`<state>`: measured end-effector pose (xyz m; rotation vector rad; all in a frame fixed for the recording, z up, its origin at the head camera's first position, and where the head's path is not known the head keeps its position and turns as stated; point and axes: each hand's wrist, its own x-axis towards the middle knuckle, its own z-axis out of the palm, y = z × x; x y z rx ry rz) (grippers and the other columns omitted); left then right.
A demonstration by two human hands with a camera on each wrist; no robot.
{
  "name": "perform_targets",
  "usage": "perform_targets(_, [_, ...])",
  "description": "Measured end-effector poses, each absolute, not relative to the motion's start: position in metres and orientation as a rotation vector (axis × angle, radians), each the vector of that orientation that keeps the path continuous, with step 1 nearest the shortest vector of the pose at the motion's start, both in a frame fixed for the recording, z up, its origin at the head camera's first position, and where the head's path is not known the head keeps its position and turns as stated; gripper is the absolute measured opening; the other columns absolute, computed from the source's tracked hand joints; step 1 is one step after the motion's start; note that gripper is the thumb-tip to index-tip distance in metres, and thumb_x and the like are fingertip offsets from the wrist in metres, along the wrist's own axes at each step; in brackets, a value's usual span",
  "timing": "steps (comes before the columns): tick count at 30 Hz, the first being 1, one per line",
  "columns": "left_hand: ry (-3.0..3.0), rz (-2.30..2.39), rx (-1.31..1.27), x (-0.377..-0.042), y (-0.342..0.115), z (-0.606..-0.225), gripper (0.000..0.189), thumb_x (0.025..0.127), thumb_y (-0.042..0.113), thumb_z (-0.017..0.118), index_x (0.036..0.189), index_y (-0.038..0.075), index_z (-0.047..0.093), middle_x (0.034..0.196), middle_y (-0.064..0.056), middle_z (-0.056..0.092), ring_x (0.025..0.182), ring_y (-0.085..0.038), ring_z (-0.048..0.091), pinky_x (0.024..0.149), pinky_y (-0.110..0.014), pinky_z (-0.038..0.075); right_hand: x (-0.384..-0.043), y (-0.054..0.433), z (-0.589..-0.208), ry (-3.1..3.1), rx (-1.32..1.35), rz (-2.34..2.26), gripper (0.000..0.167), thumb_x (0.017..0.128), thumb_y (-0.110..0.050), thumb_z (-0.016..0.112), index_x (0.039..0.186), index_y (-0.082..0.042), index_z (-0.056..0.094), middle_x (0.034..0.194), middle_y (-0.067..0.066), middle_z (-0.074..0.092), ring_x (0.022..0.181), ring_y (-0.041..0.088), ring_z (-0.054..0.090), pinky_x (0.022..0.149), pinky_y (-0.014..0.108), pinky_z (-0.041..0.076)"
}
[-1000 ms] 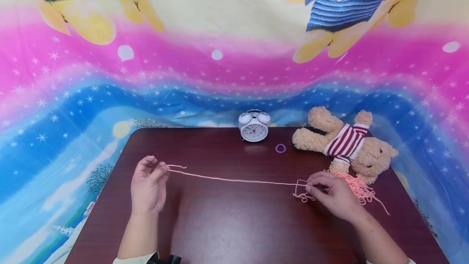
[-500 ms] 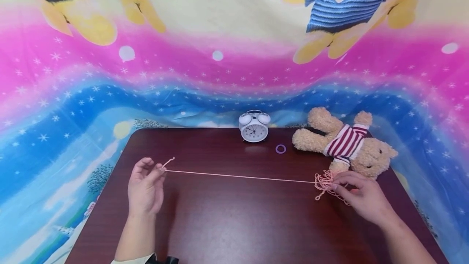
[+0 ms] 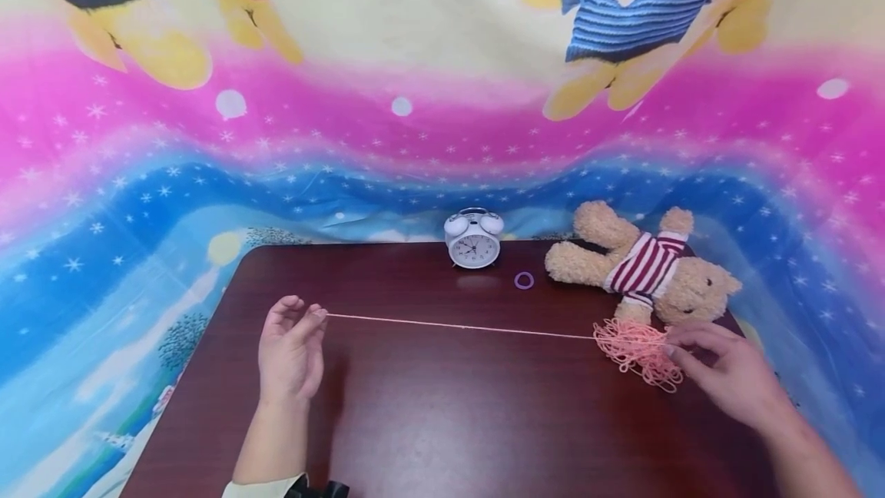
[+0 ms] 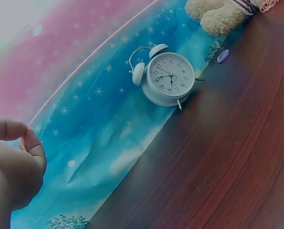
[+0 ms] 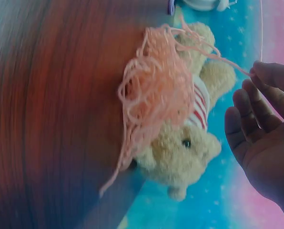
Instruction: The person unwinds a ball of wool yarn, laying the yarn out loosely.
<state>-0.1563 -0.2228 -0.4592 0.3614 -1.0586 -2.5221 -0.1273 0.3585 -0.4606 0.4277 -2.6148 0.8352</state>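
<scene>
A strand of pink yarn (image 3: 459,327) stretches nearly straight between my two hands above the table. At the left end, my left hand (image 3: 292,352) pinches it between thumb and forefinger. My right hand (image 3: 726,371) pinches the strand's other end, as the right wrist view shows, with its remaining fingers loosely bent. Close beside that hand lies a tangled heap of pink yarn (image 3: 639,352), below the teddy bear; a loose tail (image 5: 108,183) trails from it in the right wrist view.
A teddy bear (image 3: 646,263) in a striped shirt lies on its back at the table's far right. A white alarm clock (image 3: 473,244) stands at the back edge, with a purple ring (image 3: 524,280) beside it. Patterned cloth (image 3: 387,206) hangs behind the dark table (image 3: 429,421).
My right hand has moved right, drawing the strand longer and tighter. More of the yarn heap shows now. The short free end at my left fingertips no longer shows.
</scene>
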Motion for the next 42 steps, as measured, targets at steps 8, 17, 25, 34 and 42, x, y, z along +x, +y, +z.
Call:
perform_targets(8, [-1.206, -2.541, 0.296, -0.16, -0.21, -0.463, 0.035, 0.09, -0.022, 0.064, 0.112, 0.004, 0.053, 0.109, -0.008, 0.052, 0.092, -0.017, 0.068, 0.084, -0.026, 0.06, -0.117, 0.393, -0.454, -2.62, 0.28, 0.818, 0.017, 0.088, -0.011, 0.083, 0.1, -0.021, 0.078, 0.112, -0.023, 0.065, 0.111, -0.022, 0.04, 0.093, -0.003, 0.023])
perform_targets(17, [-1.443, -2.564, 0.213, -0.165, -0.188, -0.466, 0.035, 0.091, -0.02, 0.065, 0.114, 0.004, 0.052, 0.108, -0.006, 0.058, 0.095, -0.016, 0.07, 0.091, -0.029, 0.06, -0.105, 0.428, -0.443, -2.705, 0.082, 0.662, 0.007, 0.092, -0.024, 0.08, 0.097, -0.019, 0.078, 0.106, -0.048, 0.045, 0.088, -0.028, 0.041, 0.065, 0.008, 0.043])
perform_targets(25, [-1.587, -2.578, 0.205, -0.168, -0.168, -0.47, 0.038, 0.089, -0.019, 0.068, 0.114, 0.006, 0.052, 0.109, -0.004, 0.057, 0.097, -0.014, 0.069, 0.091, -0.029, 0.06, -0.098, 0.454, -0.445, -2.673, -0.024, 0.574, 0.013, 0.092, -0.016, 0.079, 0.098, -0.004, 0.077, 0.101, 0.007, 0.073, 0.081, -0.029, 0.035, 0.059, 0.005, 0.04])
perform_targets(34, [-1.643, -2.62, 0.184, -0.176, -0.136, -0.471, 0.038, 0.089, -0.017, 0.069, 0.115, 0.005, 0.052, 0.111, -0.006, 0.057, 0.103, -0.021, 0.069, 0.092, -0.031, 0.06, -0.092, 0.465, -0.44, -2.565, -0.149, 0.615, 0.012, 0.093, -0.007, 0.076, 0.094, 0.005, 0.074, 0.091, 0.017, 0.066, 0.072, -0.027, 0.036, 0.054, 0.002, 0.038])
perform_targets(42, [-1.65, -2.663, 0.1, -0.187, -0.085, -0.472, 0.04, 0.087, -0.018, 0.07, 0.119, -0.003, 0.051, 0.111, -0.009, 0.056, 0.103, -0.022, 0.067, 0.094, -0.031, 0.059, -0.091, 0.457, -0.435, -2.644, -0.204, 0.603, 0.023, 0.093, -0.023, 0.078, 0.101, -0.002, 0.077, 0.094, 0.013, 0.073, 0.068, -0.024, 0.039, 0.051, 0.012, 0.039])
